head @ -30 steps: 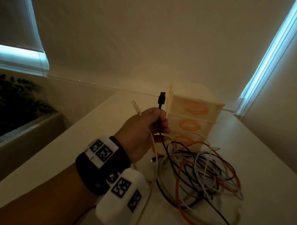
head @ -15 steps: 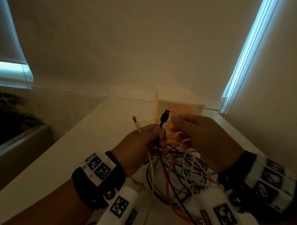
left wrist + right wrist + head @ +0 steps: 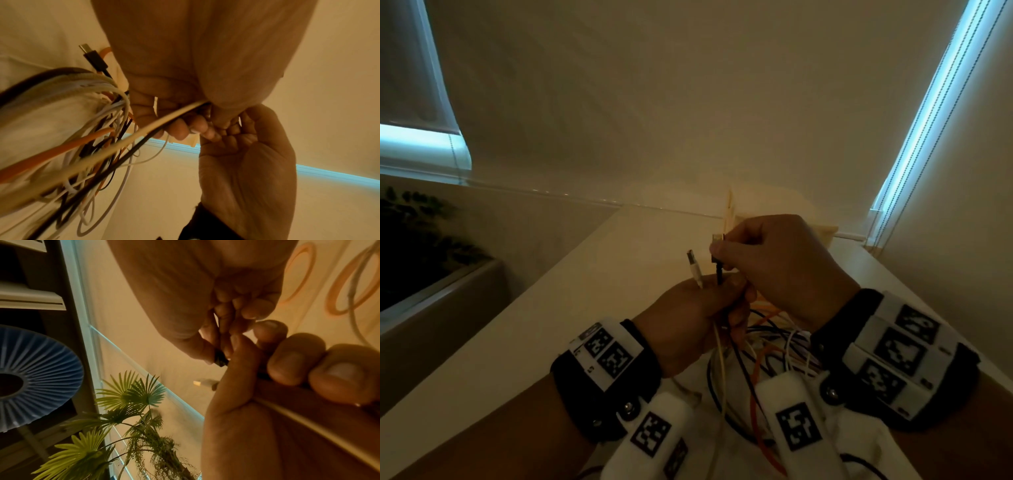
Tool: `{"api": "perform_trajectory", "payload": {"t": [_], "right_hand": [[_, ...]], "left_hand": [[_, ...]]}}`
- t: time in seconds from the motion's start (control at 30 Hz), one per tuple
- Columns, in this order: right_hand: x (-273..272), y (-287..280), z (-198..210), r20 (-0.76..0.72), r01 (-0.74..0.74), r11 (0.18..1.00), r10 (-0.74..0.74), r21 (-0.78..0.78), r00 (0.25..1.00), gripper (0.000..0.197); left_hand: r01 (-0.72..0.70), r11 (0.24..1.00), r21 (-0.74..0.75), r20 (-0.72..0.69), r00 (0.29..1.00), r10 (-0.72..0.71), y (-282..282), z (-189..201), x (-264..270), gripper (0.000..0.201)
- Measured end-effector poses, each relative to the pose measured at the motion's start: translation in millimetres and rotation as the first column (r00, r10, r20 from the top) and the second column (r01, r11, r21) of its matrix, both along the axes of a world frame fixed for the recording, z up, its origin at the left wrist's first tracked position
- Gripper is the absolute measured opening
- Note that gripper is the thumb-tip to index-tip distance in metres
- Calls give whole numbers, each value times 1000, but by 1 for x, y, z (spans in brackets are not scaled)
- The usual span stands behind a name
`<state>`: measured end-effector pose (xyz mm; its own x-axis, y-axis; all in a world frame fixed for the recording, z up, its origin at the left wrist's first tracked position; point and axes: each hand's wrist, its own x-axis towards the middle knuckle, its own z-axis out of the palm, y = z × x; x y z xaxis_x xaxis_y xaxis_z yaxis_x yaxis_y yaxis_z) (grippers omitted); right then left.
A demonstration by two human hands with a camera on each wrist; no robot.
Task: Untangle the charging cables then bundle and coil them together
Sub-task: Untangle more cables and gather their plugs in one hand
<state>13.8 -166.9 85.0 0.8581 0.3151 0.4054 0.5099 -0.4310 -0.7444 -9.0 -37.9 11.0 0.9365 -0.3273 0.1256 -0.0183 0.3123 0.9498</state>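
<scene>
In the head view my left hand (image 3: 709, 305) is raised above the table and grips two cables just below their ends. A white cable's plug (image 3: 691, 262) sticks up from it free. Beside it stands a black cable's plug (image 3: 718, 255), which my right hand (image 3: 726, 248) pinches between thumb and forefinger. The right wrist view shows that pinch on the black plug (image 3: 221, 360) and the white plug (image 3: 203, 382) behind my left hand (image 3: 287, 382). Below both hands hangs a tangle of cables (image 3: 767, 359), black, white and orange; in the left wrist view the tangle (image 3: 86, 133) shows at left.
A cream drawer unit (image 3: 822, 231) with orange ring handles (image 3: 347, 282) stands behind my hands against the wall. The white table (image 3: 551, 325) has its edge to the left, with a dark planter (image 3: 431, 260) beyond it. A palm plant (image 3: 123, 418) is to the left.
My right hand came in from the right and took hold of the black plug above my left hand. The left hand keeps its grip on both cables.
</scene>
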Motion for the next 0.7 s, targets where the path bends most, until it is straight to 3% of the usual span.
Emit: {"api": "perform_trajectory", "payload": {"t": [0.2, 0.33, 0.43, 0.53, 0.63, 0.7], "right_hand": [[-8, 9, -2, 75, -40, 993, 49, -111, 996, 16], [-11, 5, -14, -13, -52, 998, 52, -29, 999, 9], [-16, -4, -33, -18, 67, 998, -67, 14, 998, 17], [-27, -3, -49, -271, 140, 980, -98, 140, 958, 22], [-32, 7, -58, -483, 30, 970, 93, 240, 870, 26], [-34, 12, -60, -589, -8, 934, 232, 358, 774, 34]], "left_hand": [[-16, 998, 60, -127, 992, 23, 1, 4, -4, 33], [-51, 994, 101, -162, 984, 67, 2, 7, -6, 36], [-147, 980, 136, -117, 980, 163, 2, 5, -2, 52], [-204, 962, 184, -66, 974, 219, 6, 1, 7, 60], [-208, 948, 240, -47, 973, 226, 8, 0, 9, 61], [-231, 938, 260, -20, 969, 245, 12, 2, 10, 61]]}}
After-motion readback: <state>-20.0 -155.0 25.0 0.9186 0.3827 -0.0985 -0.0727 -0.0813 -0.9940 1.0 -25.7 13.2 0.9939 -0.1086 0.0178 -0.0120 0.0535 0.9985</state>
